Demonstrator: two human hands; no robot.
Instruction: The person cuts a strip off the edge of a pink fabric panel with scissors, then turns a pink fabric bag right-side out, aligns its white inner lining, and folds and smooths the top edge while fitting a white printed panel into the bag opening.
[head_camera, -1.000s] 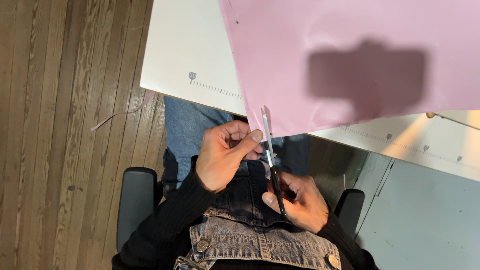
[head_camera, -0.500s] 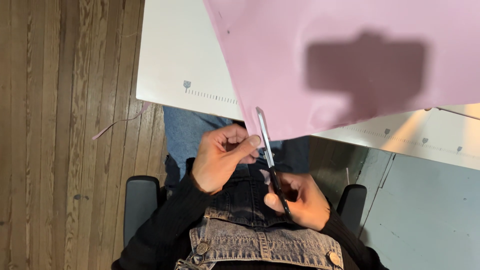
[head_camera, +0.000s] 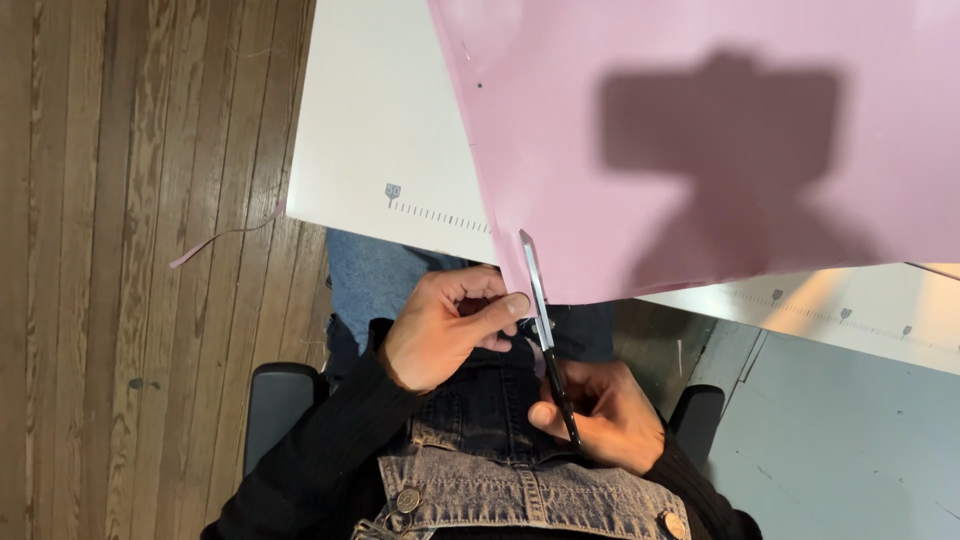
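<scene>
- Right hand (head_camera: 612, 420) is clenched around the dark handles of a pair of scissors (head_camera: 545, 330); the blades point up and away from the body, and their tips lie over the near edge of the pink sheet (head_camera: 700, 130).
- Left hand (head_camera: 440, 325) pinches the near corner of the pink sheet between thumb and forefinger, just left of the blades and touching the sheet's edge.
- The pink sheet lies spread over a white table (head_camera: 375, 130), its lower edge overhanging the table's near rim above the person's lap. A dark, blocky shadow falls across the sheet's middle.
- No container is in view.
- A printed ruler scale (head_camera: 440, 212) runs along the table's near rim, just left of the pink sheet; more of the scale shows to the sheet's right.
- A thin pink strip (head_camera: 225, 238) lies on the wooden floor (head_camera: 120, 250), well left of the sheet and just off the table's corner.
- Below the sheet, a denim garment (head_camera: 500, 480) and black chair armrests (head_camera: 275, 405) flank both hands; nothing blocks the scissors.
</scene>
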